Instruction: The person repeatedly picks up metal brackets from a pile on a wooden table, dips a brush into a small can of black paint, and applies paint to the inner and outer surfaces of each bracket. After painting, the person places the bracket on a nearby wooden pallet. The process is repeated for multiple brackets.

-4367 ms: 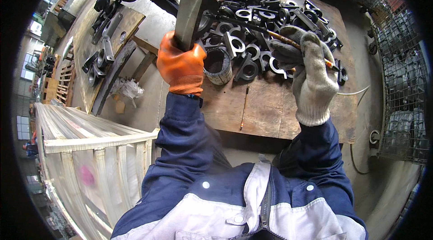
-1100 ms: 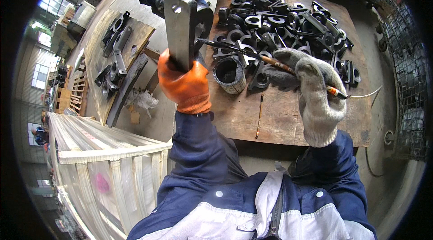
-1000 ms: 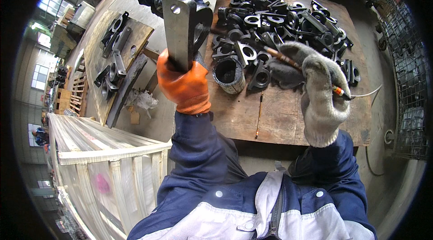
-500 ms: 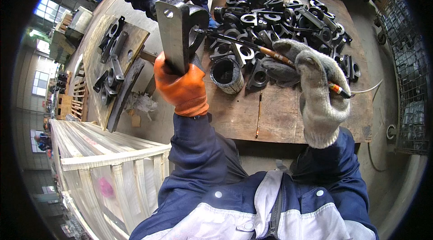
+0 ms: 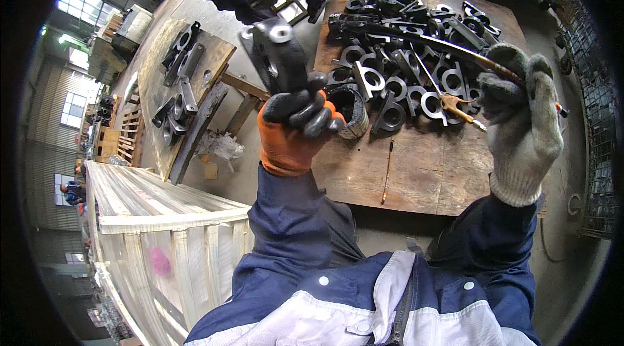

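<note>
A bracket (image 5: 281,56) is clutched by the left hand (image 5: 296,121) — a brush (image 5: 448,47) pinched by the right hand (image 5: 523,118) — the can (image 5: 359,126) blackened inside, contents indistinct.

Navy sleeves (image 5: 286,219) end in an orange left glove (image 5: 296,128), whitish right glove (image 5: 523,128).

Held bracket (image 5: 286,63): dark metal, glossy. Left glove (image 5: 294,128): knit cloth, shiny black coating. Right glove (image 5: 524,131): matt knit cloth. Tabletop (image 5: 422,177): scuffed wood. Crate (image 5: 172,221), near left: pale wood.
</note>
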`<action>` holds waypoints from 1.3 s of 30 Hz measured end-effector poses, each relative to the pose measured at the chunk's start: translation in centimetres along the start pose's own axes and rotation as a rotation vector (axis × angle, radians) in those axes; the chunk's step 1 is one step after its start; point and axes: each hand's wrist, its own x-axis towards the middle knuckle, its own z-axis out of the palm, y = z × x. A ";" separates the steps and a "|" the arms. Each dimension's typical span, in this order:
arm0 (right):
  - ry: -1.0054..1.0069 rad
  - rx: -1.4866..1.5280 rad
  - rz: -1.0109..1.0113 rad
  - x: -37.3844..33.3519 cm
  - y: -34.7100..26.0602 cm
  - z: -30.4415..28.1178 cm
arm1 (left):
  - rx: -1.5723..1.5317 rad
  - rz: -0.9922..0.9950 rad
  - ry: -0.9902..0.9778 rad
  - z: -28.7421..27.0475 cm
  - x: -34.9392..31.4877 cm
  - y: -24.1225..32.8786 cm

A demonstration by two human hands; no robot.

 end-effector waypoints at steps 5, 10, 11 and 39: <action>-0.152 -0.227 -0.091 -0.3 -1.0 -0.1 | -0.279 -0.184 -0.469 0.6 0.6 -0.4; -0.214 0.061 -0.072 -1.5 -1.1 2.5 | -0.432 -0.325 -0.658 1.0 0.7 -1.8; -0.232 0.100 -0.068 -1.8 -0.9 3.1 | -0.426 -0.340 -0.677 1.1 0.7 -2.0; -0.326 0.195 -0.053 -0.9 -1.1 4.7 | -0.333 -0.406 -0.678 1.3 1.3 -3.2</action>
